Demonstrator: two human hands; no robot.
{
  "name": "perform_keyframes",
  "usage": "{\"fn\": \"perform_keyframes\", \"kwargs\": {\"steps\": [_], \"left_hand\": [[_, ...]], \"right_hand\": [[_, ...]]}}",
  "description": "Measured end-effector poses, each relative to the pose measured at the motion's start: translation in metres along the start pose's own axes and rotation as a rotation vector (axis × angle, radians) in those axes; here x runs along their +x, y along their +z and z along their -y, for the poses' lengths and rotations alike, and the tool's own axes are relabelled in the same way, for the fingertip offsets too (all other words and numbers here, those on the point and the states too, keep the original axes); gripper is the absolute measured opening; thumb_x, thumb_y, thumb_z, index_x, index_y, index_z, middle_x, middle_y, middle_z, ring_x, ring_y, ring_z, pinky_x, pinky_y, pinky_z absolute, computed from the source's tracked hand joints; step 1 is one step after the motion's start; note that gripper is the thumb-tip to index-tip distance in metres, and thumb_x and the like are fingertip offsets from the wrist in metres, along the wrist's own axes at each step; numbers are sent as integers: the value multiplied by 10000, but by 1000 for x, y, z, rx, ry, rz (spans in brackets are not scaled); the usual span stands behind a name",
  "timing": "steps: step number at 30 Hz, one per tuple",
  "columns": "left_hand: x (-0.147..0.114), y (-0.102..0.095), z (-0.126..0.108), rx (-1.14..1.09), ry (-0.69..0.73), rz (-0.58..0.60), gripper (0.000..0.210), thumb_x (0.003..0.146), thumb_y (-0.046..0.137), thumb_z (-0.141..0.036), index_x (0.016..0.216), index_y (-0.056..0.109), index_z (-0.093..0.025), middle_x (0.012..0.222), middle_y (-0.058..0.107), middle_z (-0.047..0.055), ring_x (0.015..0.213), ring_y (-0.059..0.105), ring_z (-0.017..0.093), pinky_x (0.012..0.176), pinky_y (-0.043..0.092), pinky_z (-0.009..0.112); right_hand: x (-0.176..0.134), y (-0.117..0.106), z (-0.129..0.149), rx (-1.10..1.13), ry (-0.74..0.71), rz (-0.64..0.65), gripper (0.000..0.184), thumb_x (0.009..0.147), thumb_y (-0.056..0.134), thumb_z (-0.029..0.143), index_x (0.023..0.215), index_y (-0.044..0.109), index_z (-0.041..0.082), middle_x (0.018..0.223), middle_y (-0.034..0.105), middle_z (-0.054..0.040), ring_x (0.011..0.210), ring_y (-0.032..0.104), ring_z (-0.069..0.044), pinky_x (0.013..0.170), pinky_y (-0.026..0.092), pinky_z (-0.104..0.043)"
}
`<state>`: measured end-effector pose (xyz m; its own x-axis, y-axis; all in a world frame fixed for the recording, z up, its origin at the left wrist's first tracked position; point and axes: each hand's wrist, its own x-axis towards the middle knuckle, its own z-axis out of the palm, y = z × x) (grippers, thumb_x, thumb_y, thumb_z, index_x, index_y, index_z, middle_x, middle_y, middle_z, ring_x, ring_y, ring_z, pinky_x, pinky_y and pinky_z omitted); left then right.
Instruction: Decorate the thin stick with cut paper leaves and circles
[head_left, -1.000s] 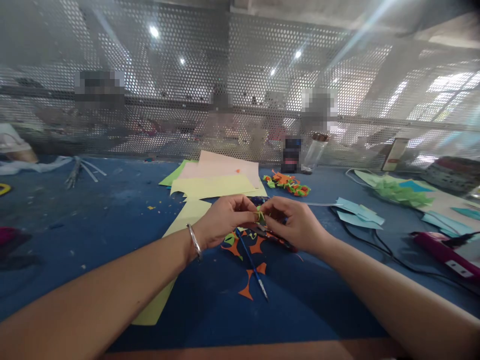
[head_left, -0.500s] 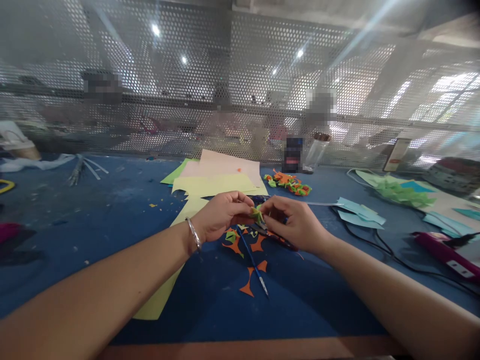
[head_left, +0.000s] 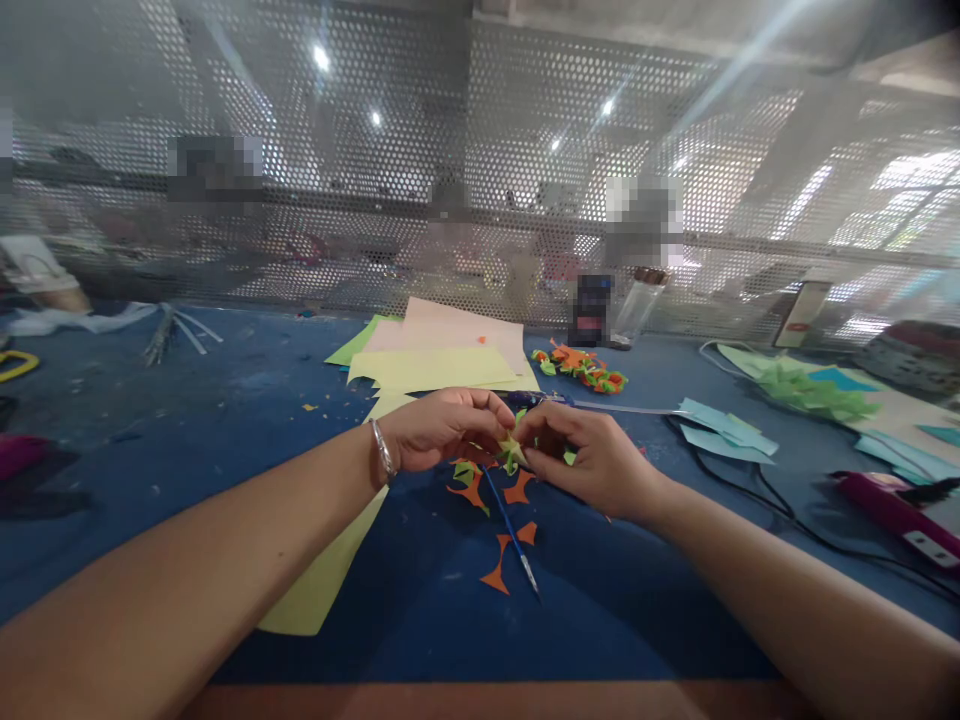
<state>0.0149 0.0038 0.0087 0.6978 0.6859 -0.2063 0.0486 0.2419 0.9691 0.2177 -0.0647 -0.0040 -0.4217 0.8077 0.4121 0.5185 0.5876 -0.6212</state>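
Yellow-green paper, a small pointed piece (head_left: 512,452), was pinched between the fingertips of the left hand (head_left: 446,430) and the right hand (head_left: 592,452), just above orange scraps (head_left: 517,488) on the blue table (head_left: 600,610); the fingers hid part of it. The reddish mark on an upright box (head_left: 804,316) was too small to read, and pixelation masked a dark object (head_left: 591,312) before the perforated panel (head_left: 375,170). Whether the slim blue tool (head_left: 513,528) was pen or brush, I could not tell. A magenta power strip (head_left: 892,510) ran out of view.
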Motion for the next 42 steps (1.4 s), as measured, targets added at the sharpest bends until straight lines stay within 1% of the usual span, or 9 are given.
{"fn": "perform_keyframes", "kwargs": {"steps": [4, 9, 13, 16, 23, 27, 32, 37, 42], "left_hand": [[-1, -2, 0, 40, -19, 76, 141, 674, 717, -113, 774, 632, -166, 749, 665, 8, 662, 643, 122, 670, 533, 264], [-3, -1, -1, 80, -9, 113, 167, 694, 688, -122, 849, 645, -165, 820, 673, 24, 735, 648, 135, 678, 521, 248], [-5, 1, -2, 95, -11, 113, 175, 690, 676, -112, 850, 639, -174, 716, 633, -24, 570, 558, 78, 478, 360, 175], [-5, 2, -2, 94, -1, 113, 200, 708, 654, -106, 894, 622, -173, 687, 606, -37, 504, 518, 62, 438, 279, 187], [-1, -3, -2, 34, -36, 221, 273, 703, 697, -107, 944, 583, -168, 831, 637, 1, 644, 607, 92, 601, 441, 216], [0, -5, -2, 44, -30, 232, 256, 713, 709, -120, 935, 587, -162, 826, 631, 0, 645, 602, 94, 609, 442, 220], [-1, -3, -3, 85, 1, 171, 199, 735, 699, -140, 911, 609, -169, 786, 618, -10, 616, 580, 92, 537, 394, 206], [0, -1, -7, 13, 45, 59, 127, 741, 712, -163, 832, 624, -156, 780, 642, 8, 694, 619, 114, 645, 461, 236], [4, -3, -5, -21, 100, 29, 109, 747, 736, -163, 810, 650, -138, 778, 646, 10, 709, 629, 107, 726, 500, 253]], "right_hand": [[-2, 1, 0, 20, -13, 30, 236, 881, 568, 174, 1112, 595, 211, 782, 605, 16, 605, 536, -90, 560, 441, -214], [-2, 1, -1, 1, -64, 58, 170, 881, 553, 144, 1026, 622, 200, 768, 594, 19, 604, 526, -81, 572, 436, -216], [-2, 1, -1, -7, -81, 51, 146, 878, 555, 143, 996, 627, 190, 808, 606, 5, 616, 523, -80, 579, 441, -221], [-2, 1, -2, -19, -84, 39, 131, 876, 558, 139, 976, 631, 181, 800, 596, 3, 616, 516, -81, 584, 443, -226], [-2, 2, -2, 16, -139, 24, 129, 884, 567, 132, 985, 632, 180, 819, 606, 4, 618, 520, -71, 582, 448, -209], [-3, 3, -1, 27, -150, 23, 125, 884, 566, 127, 982, 621, 183, 816, 609, 6, 603, 515, -67, 568, 443, -204], [-3, 2, -1, 10, -84, -1, 149, 869, 576, 131, 997, 610, 198, 741, 568, 30, 596, 511, -80, 561, 427, -217], [1, -2, -10, 106, 67, -45, 136, 878, 585, 180, 1013, 593, 193, 735, 586, 33, 574, 515, -89, 534, 411, -226], [5, -5, -15, 127, 110, -71, 103, 876, 580, 187, 973, 617, 187, 787, 643, 8, 598, 562, -104, 555, 428, -239]]}}
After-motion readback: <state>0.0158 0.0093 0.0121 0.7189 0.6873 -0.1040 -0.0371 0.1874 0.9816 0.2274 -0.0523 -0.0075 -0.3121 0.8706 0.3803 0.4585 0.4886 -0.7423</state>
